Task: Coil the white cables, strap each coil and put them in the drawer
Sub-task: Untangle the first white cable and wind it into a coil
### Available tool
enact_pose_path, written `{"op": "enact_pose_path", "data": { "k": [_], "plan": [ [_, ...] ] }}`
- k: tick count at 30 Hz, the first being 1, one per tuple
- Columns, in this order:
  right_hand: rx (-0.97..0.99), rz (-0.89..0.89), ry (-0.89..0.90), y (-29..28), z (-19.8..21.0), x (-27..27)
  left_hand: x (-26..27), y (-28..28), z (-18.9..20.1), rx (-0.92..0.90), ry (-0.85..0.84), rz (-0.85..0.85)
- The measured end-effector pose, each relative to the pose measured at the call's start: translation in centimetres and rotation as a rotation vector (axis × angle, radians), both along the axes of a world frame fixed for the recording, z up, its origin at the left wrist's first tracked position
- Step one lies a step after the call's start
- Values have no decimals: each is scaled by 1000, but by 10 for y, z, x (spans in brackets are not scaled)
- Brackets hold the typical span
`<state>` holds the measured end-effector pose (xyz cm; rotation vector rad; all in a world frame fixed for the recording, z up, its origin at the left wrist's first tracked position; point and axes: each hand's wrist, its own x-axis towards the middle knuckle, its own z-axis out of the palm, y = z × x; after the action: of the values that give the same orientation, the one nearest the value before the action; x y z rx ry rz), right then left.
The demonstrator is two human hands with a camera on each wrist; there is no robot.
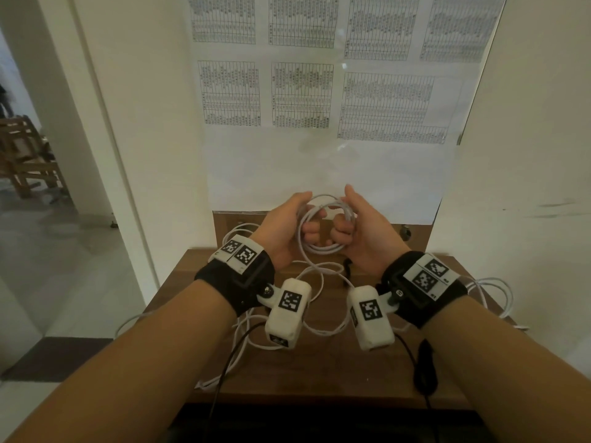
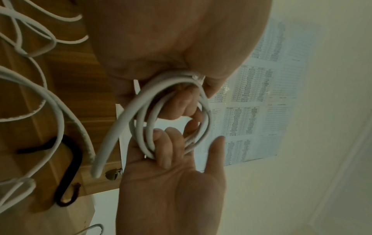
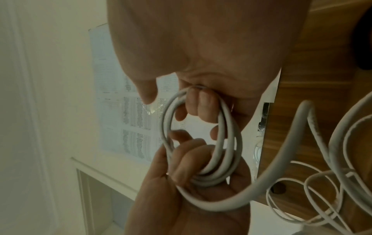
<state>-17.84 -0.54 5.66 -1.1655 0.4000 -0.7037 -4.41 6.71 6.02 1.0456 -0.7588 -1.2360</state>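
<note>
Both hands hold a small coil of white cable [image 1: 319,249] [image 2: 150,149] [image 3: 225,151] in the air above the back of the wooden table [image 1: 319,372]. My left hand [image 1: 287,225] [image 2: 181,101] grips its left side with curled fingers through the loops. My right hand [image 1: 361,231] [image 3: 201,101] curls its fingers round the right side, thumb up. A tail runs from the coil down to several loose white cables [image 1: 323,273] [image 3: 314,190] tangled on the table. A black strap [image 1: 348,266] [image 2: 70,167] lies under the hands. No drawer shows plainly.
More white cable loops hang over the table's right edge [image 1: 499,292] and left rear [image 1: 236,233]. Another black strap [image 1: 425,369] lies front right. A wall with printed sheets [image 1: 303,94] stands close behind. Wooden chairs [image 1: 22,155] are far left.
</note>
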Motion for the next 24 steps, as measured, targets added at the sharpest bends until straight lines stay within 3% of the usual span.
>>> {"op": "enact_pose_path", "data": {
  "k": [5,9,12,14,18,24],
  "plan": [
    [-225,-280,120,8,1,7,-8,1,3,-5,-29,-34],
    [-274,-355,132,10,6,11,-14,1,2,-18,-98,-31],
    [-202,-195,50,8,4,10,-14,2,7,-64,-17,2],
    [-218,-75,94,3,-2,8,-10,3,12,-93,47,58],
    [-607,-30,461,0,-17,1,3,8,26,-188,130,109],
    [-782,196,575,-3,-43,-10,11,15,48,-268,275,33]
  ]
}}
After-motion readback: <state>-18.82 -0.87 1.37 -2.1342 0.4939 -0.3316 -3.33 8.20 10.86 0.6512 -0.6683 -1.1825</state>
